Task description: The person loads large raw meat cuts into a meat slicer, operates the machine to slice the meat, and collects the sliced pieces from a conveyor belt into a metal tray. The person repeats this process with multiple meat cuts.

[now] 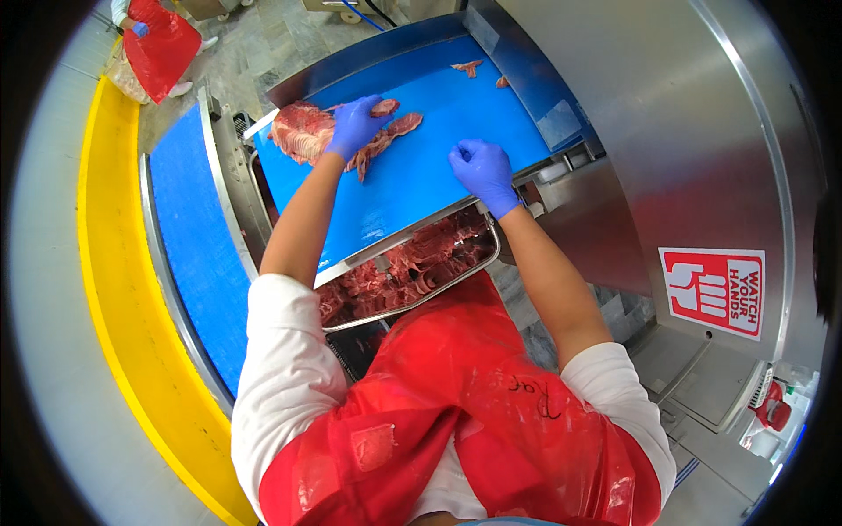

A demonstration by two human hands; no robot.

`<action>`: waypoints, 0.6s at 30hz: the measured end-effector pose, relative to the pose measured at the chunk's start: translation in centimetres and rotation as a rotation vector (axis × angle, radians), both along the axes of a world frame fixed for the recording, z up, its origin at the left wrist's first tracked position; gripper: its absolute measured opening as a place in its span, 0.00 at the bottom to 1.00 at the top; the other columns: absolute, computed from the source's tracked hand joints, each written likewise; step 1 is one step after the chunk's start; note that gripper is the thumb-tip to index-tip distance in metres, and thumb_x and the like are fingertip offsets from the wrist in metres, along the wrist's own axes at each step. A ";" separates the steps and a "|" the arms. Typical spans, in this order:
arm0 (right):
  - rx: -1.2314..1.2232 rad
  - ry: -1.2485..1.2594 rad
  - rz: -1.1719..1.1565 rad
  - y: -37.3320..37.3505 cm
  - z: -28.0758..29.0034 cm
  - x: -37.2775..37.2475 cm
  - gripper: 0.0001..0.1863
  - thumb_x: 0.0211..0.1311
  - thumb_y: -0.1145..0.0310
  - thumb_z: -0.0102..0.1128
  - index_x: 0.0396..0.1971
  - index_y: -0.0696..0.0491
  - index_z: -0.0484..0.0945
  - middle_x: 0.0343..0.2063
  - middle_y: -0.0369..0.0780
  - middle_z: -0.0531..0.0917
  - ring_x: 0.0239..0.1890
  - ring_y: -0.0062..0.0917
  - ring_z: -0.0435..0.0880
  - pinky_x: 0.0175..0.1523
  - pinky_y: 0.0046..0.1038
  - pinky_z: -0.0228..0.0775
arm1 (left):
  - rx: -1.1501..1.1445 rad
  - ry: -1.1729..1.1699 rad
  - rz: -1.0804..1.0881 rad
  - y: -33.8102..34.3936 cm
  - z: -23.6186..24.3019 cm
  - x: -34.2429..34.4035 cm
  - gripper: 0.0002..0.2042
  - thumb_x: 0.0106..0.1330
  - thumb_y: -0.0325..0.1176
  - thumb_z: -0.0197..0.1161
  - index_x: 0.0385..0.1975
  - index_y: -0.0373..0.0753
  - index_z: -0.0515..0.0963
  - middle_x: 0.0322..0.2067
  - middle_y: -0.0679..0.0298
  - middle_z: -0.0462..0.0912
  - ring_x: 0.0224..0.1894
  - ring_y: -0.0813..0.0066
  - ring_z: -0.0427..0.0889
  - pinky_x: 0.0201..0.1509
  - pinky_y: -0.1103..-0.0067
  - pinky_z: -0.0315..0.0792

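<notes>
My left hand [354, 124], in a blue glove, is curled over a ragged piece of red, fat-streaked meat [296, 134] at the upper left of a blue board [368, 210]. My right hand [481, 174], also gloved, is closed near the board's right side, apart from that meat; what it holds, if anything, is hidden. Small meat scraps [466, 68] lie near the board's far right corner. Below the board's near edge, a metal-rimmed container [412, 263] holds a mass of cut red meat.
A blue belt [195, 228] and yellow barrier [105, 289] run along the left. Steel housing [675, 114] with a pictorial sign [693, 289] stands at the right. A co-worker [167, 48] in a red apron is at the top left, on a tiled floor.
</notes>
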State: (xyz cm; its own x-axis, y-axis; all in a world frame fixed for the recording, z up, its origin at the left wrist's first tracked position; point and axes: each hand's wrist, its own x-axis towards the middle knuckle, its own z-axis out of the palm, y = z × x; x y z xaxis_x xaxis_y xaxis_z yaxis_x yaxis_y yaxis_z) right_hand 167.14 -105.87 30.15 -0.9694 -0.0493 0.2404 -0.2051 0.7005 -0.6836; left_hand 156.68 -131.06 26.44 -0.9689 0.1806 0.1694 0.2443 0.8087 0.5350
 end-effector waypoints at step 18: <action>-0.017 -0.063 -0.014 -0.3 0.4 0.3 0.13 0.53 0.59 0.56 0.22 0.53 0.81 0.19 0.47 0.79 0.22 0.41 0.80 0.28 0.36 0.69 | 0.740 0.212 0.068 -7.3 11.9 15.9 0.12 0.65 0.32 0.60 0.42 0.31 0.78 0.32 0.67 0.82 0.34 0.84 0.76 0.40 0.82 0.71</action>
State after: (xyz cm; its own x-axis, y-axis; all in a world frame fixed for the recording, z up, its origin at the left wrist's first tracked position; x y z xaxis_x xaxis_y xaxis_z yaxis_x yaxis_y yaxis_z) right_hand 167.48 -106.19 30.54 -0.9833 -0.0318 0.1794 -0.1512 0.6915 -0.7064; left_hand 172.57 -138.40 38.31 -0.9070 -0.1104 0.4063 0.3648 0.2759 0.8893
